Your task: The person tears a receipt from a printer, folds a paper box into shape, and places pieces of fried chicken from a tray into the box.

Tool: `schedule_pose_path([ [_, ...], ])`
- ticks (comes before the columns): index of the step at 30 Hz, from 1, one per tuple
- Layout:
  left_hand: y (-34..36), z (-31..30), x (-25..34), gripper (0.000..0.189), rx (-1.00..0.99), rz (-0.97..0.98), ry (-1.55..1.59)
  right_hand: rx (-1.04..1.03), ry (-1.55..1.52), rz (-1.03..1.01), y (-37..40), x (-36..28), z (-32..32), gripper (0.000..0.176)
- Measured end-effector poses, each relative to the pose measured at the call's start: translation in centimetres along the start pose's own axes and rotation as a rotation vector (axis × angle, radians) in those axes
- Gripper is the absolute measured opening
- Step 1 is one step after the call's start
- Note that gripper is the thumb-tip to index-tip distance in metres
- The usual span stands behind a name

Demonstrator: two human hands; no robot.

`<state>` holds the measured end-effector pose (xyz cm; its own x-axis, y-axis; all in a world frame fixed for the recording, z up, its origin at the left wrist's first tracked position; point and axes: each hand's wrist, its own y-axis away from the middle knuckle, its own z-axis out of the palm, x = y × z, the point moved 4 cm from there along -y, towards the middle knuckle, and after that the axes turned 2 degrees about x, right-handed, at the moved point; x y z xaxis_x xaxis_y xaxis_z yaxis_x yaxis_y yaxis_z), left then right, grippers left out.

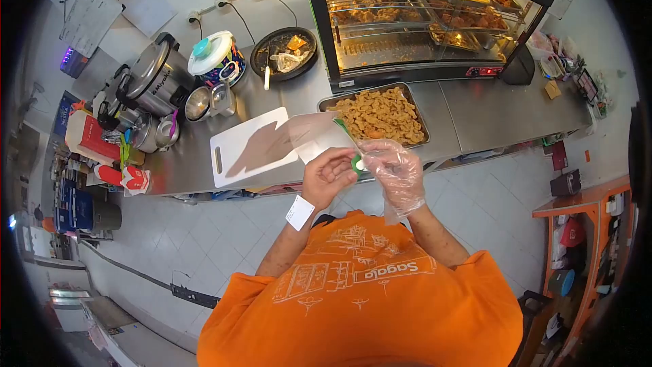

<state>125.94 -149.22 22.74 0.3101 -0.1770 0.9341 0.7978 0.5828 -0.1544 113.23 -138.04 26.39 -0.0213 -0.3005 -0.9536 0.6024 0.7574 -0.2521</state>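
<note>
With green-edged white sheet [324,138] pinched in left hand [329,175] and gloved right hand [392,166], work edges gently, clear of food tray [422,121].

"Label [299,213]?"
"Print too small to read."
"White item [318,137]?"
"Part hidden behind right hand [392,166]; kind unclear."
"Tray [420,113]?"
"Near edge partly hidden, same hand."
"Warmer [414,75]?"
"Top cut off by upper edge."
"Shirt [373,309]?"
"Cut off by lower edge."
"Wall sheet [92,17]?"
"Writing too small to read."
</note>
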Motion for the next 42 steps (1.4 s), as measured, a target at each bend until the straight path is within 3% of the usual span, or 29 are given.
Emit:
schedule_pose_path([
  [3,0.0,-0.3,-0.7,0.041,0.042,-0.033,0.021,-0.016,-0.022,-0.043,0.2,-0.4,0.2,0.011],
  [9,-0.1,-0.7,-0.9,0.037,0.075,-0.032,0.003,-0.031,0.238,-0.18,0.0,-0.6,0.3,0.011],
  [13,0.1,-0.8,-1.5,0.035,0.069,-0.014,0.034,-0.063,0.205,-0.15,-0.3,-0.6,0.8,0.009],
  [15,0.1,-0.7,-1.4,0.033,0.133,-0.034,0.045,-0.058,0.148,-0.066,-0.5,-0.4,1.0,0.008],
  [19,0.2,-2.1,-1.6,0.028,0.196,0.069,0.019,-0.212,0.235,-0.061,-0.6,-0.7,1.9,0.012],
  [22,0.4,-3.5,-1.2,0.023,0.263,0.042,-0.065,-0.247,0.262,-0.087,-0.6,1.2,2.9,0.017],
  [25,0.3,-4.5,-1.4,0.017,0.451,0.062,-0.126,-0.247,0.387,-0.138,-0.3,2.3,4.8,0.024],
  [28,0.7,-6.1,-2.4,0.01,0.495,-0.159,-0.128,-0.235,0.509,-0.139,-0.5,4.0,6.3,0.03],
  [32,0.5,-7.3,-2.3,0.023,0.492,-0.26,0.053,-0.23,0.632,-0.333,-2.4,6.8,7.6,0.034],
  [35,0.2,-10.1,-2.8,0.024,0.417,-0.169,0.14,-0.216,0.597,-0.385,-4.1,9.7,9.4,0.035],
  [38,-0.4,-12.3,-1.2,0.029,0.439,-0.131,-0.163,-0.206,0.707,-0.4,-5.9,13.4,10.9,0.034],
  [40,-0.5,-14.5,-0.3,0.028,0.614,-0.093,-0.033,-0.189,0.907,-0.348,-8.2,13.5,12.1,0.033],
  [42,-0.5,-16.9,0.6,0.027,0.787,-0.047,0.104,-0.114,0.788,-0.468,-9.5,12.5,12.9,0.033],
])
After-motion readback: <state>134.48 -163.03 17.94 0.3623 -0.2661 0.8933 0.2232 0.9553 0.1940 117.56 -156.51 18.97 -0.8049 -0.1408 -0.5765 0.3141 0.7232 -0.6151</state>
